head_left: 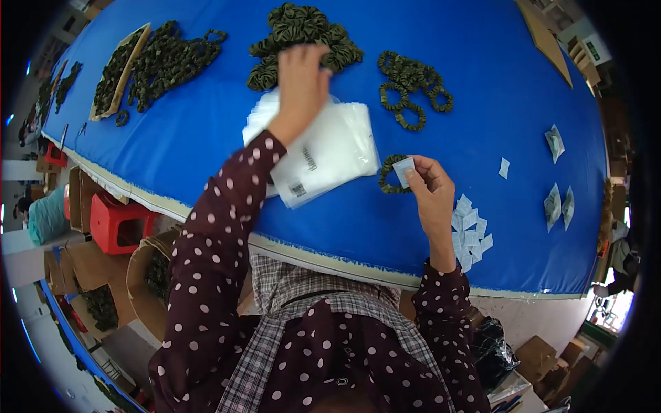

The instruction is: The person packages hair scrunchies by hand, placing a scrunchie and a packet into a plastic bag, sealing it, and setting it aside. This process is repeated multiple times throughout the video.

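My left hand (301, 86), slightly blurred, reaches over the near edge of a heap of dark green scrunchies (303, 27), fingers forward and thumb apart. Beneath its wrist lies a stack of clear plastic bags (337, 148) with black print and a square code. My right hand (434, 189) pinches a small white sachet (404, 172) between thumb and fingers. A single green scrunchie (387, 180) is right behind that sachet, partly covered by it. Close to my right wrist is a loose pile of similar sachets (469, 234).
More scrunchies (413, 79) lie at the back right, others (172, 58) at the left beside a filled shallow box (118, 72). Several packed bags (553, 206) and one lone sachet (504, 168) are on the right. Red stools (117, 224) and cartons stand below the blue table's left edge.
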`<state>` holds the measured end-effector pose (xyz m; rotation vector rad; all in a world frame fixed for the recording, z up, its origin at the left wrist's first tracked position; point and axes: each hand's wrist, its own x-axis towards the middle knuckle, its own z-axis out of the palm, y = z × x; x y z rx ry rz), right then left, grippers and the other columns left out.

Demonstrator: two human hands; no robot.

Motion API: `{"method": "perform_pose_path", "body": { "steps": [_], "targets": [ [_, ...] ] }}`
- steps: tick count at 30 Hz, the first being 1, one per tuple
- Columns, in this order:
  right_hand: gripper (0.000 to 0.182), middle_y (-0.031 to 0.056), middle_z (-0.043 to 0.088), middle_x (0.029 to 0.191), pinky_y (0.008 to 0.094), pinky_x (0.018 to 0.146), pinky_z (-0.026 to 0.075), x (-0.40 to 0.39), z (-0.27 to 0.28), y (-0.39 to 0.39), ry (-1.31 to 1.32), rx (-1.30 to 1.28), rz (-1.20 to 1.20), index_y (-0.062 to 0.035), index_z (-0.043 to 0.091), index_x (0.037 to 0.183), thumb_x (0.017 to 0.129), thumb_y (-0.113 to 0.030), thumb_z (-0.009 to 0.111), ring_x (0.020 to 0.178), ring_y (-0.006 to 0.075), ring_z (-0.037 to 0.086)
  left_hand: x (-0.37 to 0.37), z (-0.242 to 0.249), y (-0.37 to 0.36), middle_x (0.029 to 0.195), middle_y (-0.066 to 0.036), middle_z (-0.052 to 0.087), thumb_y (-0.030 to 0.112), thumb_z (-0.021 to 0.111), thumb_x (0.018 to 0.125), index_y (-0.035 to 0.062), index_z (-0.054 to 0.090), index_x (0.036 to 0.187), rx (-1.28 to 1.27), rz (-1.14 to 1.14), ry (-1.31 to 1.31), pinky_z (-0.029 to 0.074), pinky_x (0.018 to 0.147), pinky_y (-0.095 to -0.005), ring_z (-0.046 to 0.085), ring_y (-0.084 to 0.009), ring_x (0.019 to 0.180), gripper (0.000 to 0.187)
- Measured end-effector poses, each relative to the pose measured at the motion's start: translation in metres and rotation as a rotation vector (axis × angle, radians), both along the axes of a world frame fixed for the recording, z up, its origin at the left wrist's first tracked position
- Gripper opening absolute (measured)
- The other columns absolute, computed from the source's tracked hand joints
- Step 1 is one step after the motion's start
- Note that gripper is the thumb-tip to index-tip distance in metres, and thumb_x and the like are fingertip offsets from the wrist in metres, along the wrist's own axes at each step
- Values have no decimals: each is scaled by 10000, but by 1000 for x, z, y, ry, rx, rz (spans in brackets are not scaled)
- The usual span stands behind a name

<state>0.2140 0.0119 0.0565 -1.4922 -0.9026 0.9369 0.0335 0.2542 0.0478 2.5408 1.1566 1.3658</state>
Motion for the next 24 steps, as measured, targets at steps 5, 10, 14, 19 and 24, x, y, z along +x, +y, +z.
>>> {"method": "perform_pose_path", "body": {
  "steps": [5, 10, 14, 19, 24],
  "targets": [
    [249, 95, 717, 1020, 236, 838, 512, 7, -6, -14, -67, -57, -31, 12, 677, 1178, 937, -55, 674, 901, 137, 645, -27, -8, 111, 1220, -112, 622, 59, 714, 769, 75, 652, 1092, 308, 297, 445, 436, 963, -413, 538, -263, 1124, 329],
    [248, 95, 718, 1022, 230, 831, 514, 13, -5, -20, -28, -63, -64, 16, 676, 1174, 935, -49, 674, 898, 136, 647, -18, 13, 86, 1095, -110, 649, 88, 705, 820, 63, 638, 1054, -89, 152, 178, 478, 840, -352, 591, -229, 972, 244],
    [247, 94, 716, 1033, 224, 824, 513, 7, 9, -17, 72, 11, -87, 22, 673, 1174, 935, -41, 673, 890, 134, 648, -10, 23, -7, 911, -89, 647, 122, 665, 904, 34, 614, 1050, -562, -183, -367, 480, 658, -271, 585, -161, 733, 178],
    [261, 100, 711, 1051, 219, 832, 499, -31, 33, -18, 232, 142, -52, 24, 652, 1206, 950, -24, 652, 892, 131, 645, -6, 5, -152, 918, -52, 600, 147, 567, 1017, 26, 546, 1245, -1065, -430, -582, 469, 717, -256, 555, -124, 798, 259],
    [268, 97, 706, 1069, 221, 836, 495, -47, 16, -36, 62, 10, 41, 27, 638, 1222, 960, -27, 643, 906, 124, 637, -14, 9, -221, 1063, -52, 570, 221, 560, 1057, 12, 509, 1330, -1450, -461, -1024, 450, 775, -225, 528, -97, 877, 348]
  ]
}}
